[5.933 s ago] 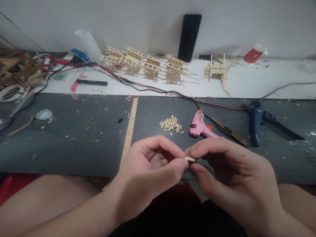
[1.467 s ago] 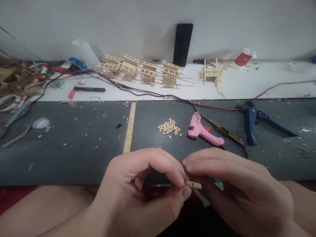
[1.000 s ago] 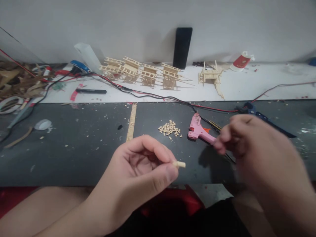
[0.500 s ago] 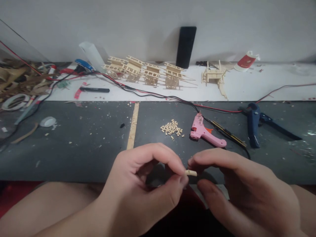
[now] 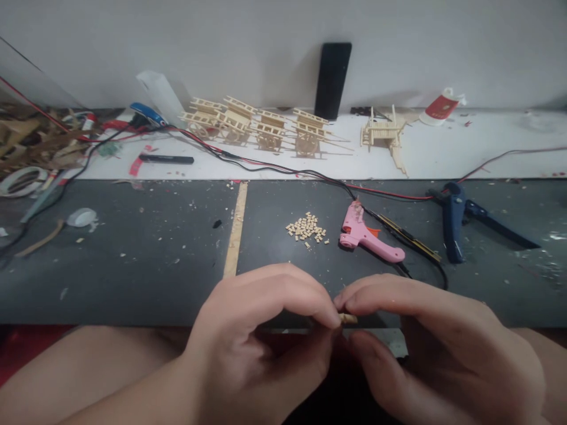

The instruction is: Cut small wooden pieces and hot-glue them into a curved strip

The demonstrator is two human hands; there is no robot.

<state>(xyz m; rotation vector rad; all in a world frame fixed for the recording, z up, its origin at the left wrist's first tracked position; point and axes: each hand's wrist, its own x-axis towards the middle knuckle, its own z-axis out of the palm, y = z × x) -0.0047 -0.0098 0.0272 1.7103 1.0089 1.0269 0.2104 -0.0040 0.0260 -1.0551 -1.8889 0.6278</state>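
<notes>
In the head view, my left hand [image 5: 270,330] pinches a short pale wooden stick [image 5: 349,319] between thumb and fingers, near the table's front edge. The stick's free end points right. My right hand [image 5: 443,342] curves around that end, fingertips above it and thumb below, with a gap between them. Its fingertips come close to my left fingers; whether they touch is unclear. Beyond the hands lies a pile of tiny cut wooden pieces [image 5: 306,227], beside a pink glue gun [image 5: 370,236].
A blue-handled cutting tool [image 5: 455,221] lies at right, and a craft knife [image 5: 419,239] beside the glue gun. Cables [image 5: 283,172] cross the grey table. Several miniature wooden carts [image 5: 308,133], a leaning black phone [image 5: 332,81] and a red-and-white cup [image 5: 440,107] stand behind.
My hands have drawn closer together and slightly lower. The right fingertips have moved in above the stick, and less of it shows.
</notes>
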